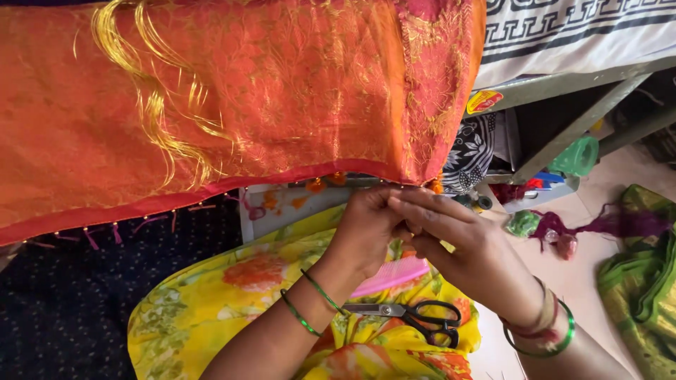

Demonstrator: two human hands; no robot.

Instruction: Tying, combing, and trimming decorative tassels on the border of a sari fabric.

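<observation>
An orange-red patterned silk cloth (267, 91) with loose golden threads (158, 105) hangs across the upper view. My left hand (366, 229) and my right hand (458, 243) meet at its lower red border near the right corner, fingers pinched together on the edge. Small beads and purple thread tassels (113, 232) dangle along the border to the left. On my lap, covered in yellow floral fabric (225, 295), lie black-handled scissors (415, 315) and a pink comb (391, 276), just below my wrists.
A dark dotted cloth (63, 309) lies at the lower left. On the floor to the right are a green cloth (637, 281), purple thread (605, 225) and small bundles. A metal bed frame (570, 134) with a patterned mattress stands behind.
</observation>
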